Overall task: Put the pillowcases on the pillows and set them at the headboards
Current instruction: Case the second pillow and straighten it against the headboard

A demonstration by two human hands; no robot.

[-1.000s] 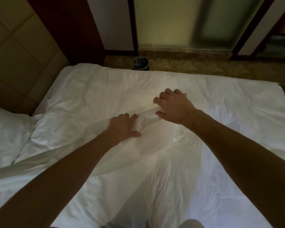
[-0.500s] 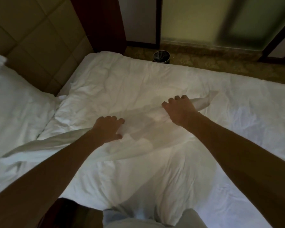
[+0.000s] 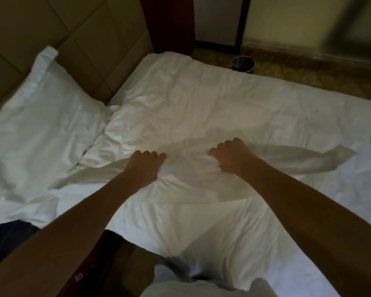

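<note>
A limp white pillowcase (image 3: pixel 304 161) stretches across the white bed (image 3: pixel 201 99), hanging off the near edge in front of me. My left hand (image 3: pixel 145 167) grips its bunched cloth at the middle left. My right hand (image 3: pixel 230 155) grips the same cloth a little to the right, fingers curled into it. One end of the pillowcase trails right in a loose flap; the other runs left toward a cased white pillow (image 3: pixel 41 116). That pillow leans against the padded tan headboard (image 3: pixel 84 43) at the left.
A small dark waste bin (image 3: pixel 242 64) stands on the patterned carpet beyond the bed's far edge. A dark wooden panel (image 3: pixel 169 22) rises beside the headboard. Dark bed-frame wood (image 3: pixel 116 260) shows at the near left by my legs.
The view has swung left, showing more of the pillow and headboard. Both hands have drawn the pillowcase toward me, their fingers curling tighter into the cloth; the right flap now trails farther right.
</note>
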